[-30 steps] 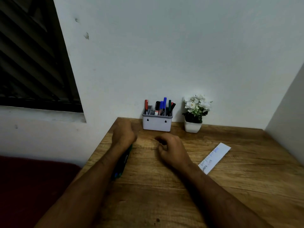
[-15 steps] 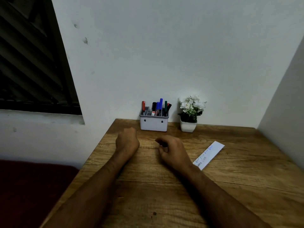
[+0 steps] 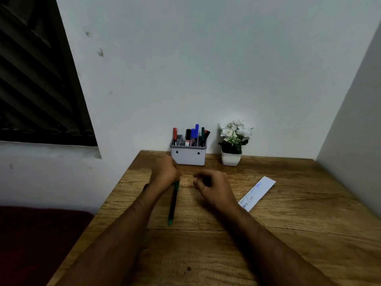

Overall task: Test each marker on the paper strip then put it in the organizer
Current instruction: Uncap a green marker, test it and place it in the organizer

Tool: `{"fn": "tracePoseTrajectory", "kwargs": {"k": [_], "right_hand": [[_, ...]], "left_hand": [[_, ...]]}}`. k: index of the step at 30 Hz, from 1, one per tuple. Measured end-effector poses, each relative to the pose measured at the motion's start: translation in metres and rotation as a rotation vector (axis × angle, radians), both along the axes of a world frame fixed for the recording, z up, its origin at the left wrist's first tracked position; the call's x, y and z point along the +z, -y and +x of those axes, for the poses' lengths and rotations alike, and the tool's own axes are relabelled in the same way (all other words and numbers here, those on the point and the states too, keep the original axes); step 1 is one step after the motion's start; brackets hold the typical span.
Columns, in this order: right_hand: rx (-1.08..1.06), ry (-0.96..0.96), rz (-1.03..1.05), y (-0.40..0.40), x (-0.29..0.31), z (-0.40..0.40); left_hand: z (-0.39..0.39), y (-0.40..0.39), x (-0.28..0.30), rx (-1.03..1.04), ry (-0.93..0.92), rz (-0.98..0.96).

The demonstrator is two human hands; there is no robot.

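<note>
My left hand [image 3: 165,172] is closed around the top of a green marker [image 3: 172,205], whose body points down toward me over the wooden table [image 3: 288,234]. My right hand [image 3: 212,185] hovers just to its right with fingers curled; whether it holds something small is hidden. A grey organizer [image 3: 188,156] stands at the back edge against the wall, holding several markers in red, black, blue and green. The white paper strip [image 3: 257,193] with coloured scribbles lies to the right of my right hand.
A small white pot with white flowers [image 3: 232,145] stands right of the organizer. Walls close the table at the back and right. A dark window is on the left, and a dark red surface lies below the table's left edge.
The green marker, hidden under my left forearm half a second ago, now shows in my left hand. Both hands stay between organizer and me.
</note>
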State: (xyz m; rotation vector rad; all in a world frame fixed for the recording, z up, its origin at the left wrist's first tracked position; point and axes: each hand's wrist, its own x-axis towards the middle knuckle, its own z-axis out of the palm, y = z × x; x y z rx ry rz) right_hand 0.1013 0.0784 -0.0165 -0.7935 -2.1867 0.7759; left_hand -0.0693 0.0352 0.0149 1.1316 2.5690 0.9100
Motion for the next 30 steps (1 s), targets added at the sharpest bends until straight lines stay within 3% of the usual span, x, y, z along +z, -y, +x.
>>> {"fn": "tracePoseTrajectory", "kwargs": {"k": [5, 14, 21, 30], "right_hand": [[0.036, 0.002, -0.181, 0.001, 0.009, 0.006], [-0.117, -0.054, -0.279, -0.011, 0.009, 0.026], [-0.220, -0.076, -0.298, -0.022, 0.004, 0.035], [-0.201, -0.016, -0.298, -0.033, 0.017, 0.050]], "left_hand": [[0.021, -0.011, 0.009, -0.034, 0.445, 0.222], [0.054, -0.027, 0.004, 0.039, 0.858, 0.486], [0.071, -0.040, -0.003, 0.034, 1.042, 0.435], [0.092, -0.066, -0.010, 0.131, 1.201, 0.538]]}}
